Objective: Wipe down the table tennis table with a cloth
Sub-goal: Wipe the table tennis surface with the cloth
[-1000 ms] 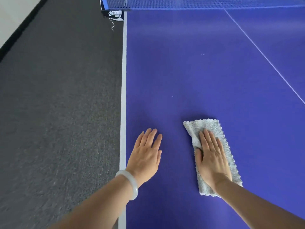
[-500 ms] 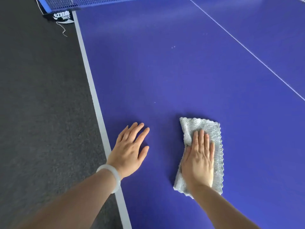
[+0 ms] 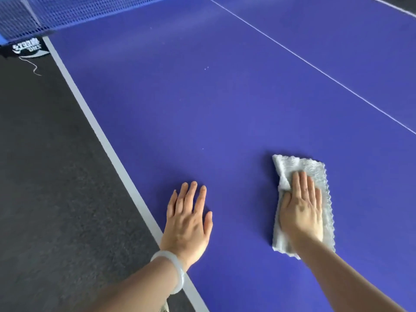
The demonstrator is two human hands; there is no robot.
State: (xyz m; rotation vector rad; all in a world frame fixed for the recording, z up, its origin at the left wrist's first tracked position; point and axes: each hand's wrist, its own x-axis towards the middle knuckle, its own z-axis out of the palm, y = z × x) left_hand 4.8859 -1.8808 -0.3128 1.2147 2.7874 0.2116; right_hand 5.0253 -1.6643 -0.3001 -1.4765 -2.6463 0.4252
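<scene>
Under the right hand [image 3: 301, 210], whose straight fingers press it to the desk [image 3: 225, 97], lies the folded cloth [image 3: 313, 165], soft, light and likely to bunch, so best driven by a palm spread over its middle; the left hand [image 3: 188, 224] rests flat, empty, nearby.

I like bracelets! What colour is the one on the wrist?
The bracelet is pale, milky white, seen in the head view.

Bright even light, pale sheen on table [image 3: 225, 97], net [image 3: 67, 12] blurred.
</scene>
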